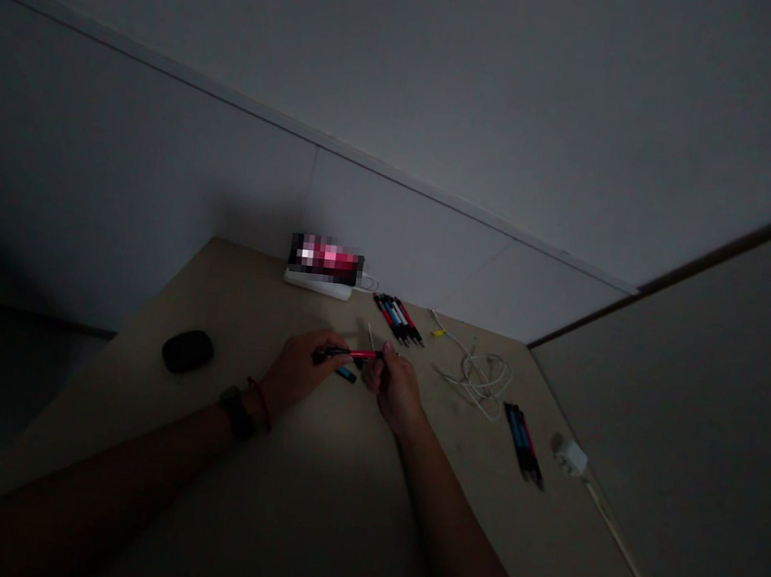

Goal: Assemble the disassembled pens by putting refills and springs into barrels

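A red and black pen lies level between my two hands above the desk. My left hand pinches its black end, and my right hand closes around the other end near the thumb. A thin pale stick-like piece points up by my right fingers; what it is I cannot make out. Beneath the hands rests a blue and black pen part, partly hidden. Behind them, a row of red, blue, white and black pens lies side by side.
At the back a phone leans on a white block. A coiled white cable and another group of pens lie to the right. A white plug adapter sits by the right edge. A dark rounded object is left.
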`<state>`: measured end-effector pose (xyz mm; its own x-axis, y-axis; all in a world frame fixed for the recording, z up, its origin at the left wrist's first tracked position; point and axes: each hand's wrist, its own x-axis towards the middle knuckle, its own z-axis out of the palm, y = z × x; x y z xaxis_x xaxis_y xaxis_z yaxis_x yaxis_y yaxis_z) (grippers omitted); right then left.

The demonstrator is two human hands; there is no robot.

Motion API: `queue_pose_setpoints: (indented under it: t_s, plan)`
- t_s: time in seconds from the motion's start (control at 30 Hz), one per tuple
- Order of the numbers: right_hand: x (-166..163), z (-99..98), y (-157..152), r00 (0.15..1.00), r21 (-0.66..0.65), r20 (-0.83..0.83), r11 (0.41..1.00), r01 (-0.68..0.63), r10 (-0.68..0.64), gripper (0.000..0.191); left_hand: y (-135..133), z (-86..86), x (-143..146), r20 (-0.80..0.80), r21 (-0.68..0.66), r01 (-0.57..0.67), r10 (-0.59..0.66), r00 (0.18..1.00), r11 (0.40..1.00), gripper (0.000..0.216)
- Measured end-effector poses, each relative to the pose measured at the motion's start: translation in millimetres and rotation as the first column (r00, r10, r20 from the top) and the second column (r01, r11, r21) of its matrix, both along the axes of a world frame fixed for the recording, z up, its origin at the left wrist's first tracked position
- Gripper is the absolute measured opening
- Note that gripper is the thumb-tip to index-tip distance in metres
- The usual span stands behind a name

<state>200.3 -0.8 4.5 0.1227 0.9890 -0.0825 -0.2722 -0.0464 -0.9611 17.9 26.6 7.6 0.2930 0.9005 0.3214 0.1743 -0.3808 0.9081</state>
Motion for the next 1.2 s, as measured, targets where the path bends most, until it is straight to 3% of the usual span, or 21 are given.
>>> queue_pose_setpoints:
  t_s: [0.5, 1.2]
  plan:
    - [-2.8, -0.7, 2.1, 0.997, -0.012, -0.037, 0.997, 0.075, -0.075, 0.06, 0.0, -1.3, 0.2, 0.014, -0.08, 0.014, -0.013, 1.0, 0.997, 0.025]
    - [-1.3, -4.1, -2.7, 0.998, 0.073, 0.018, 0.995, -0.061, 0.06, 0.057, -2.7, 8.7, -4.1, 0.025, -0.107, 0.128, -0.126, 0.992, 0.986, 0.043]
